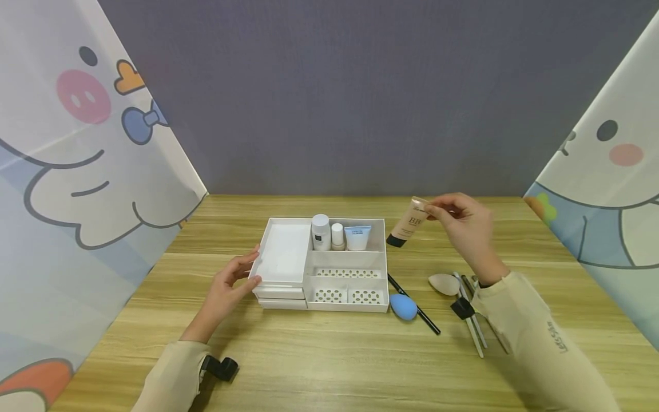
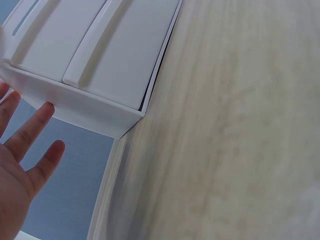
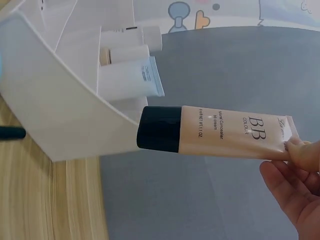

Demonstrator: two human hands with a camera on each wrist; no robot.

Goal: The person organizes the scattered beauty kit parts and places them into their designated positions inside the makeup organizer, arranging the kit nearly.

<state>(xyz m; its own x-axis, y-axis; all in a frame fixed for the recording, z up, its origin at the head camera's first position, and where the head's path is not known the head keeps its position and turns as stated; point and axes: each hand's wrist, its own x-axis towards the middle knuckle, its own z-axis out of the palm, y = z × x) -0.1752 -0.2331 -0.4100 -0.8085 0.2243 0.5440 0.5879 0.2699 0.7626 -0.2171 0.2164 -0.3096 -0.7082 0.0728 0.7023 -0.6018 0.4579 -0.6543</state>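
Observation:
My right hand (image 1: 465,226) pinches a beige BB cream tube (image 1: 409,223) by its flat crimped end. The tube's black cap points down and left, just right of a white cosmetics organizer (image 1: 280,252). In the right wrist view the lettering on the tube (image 3: 225,131) is readable. At the organizer's left side my left hand (image 1: 231,283) touches the wall with spread, fairly straight fingers. The back compartment holds a white bottle (image 1: 321,233), a small white-capped bottle (image 1: 337,236) and a light blue tube (image 1: 357,237).
Right of the organizer lie a blue makeup sponge (image 1: 404,307) and a black pencil-like stick (image 1: 426,320). Farther right are a beige sponge (image 1: 444,284) and several brushes (image 1: 473,335), partly hidden by the right sleeve. A grey panel (image 1: 360,103) stands behind the wooden table (image 1: 319,366).

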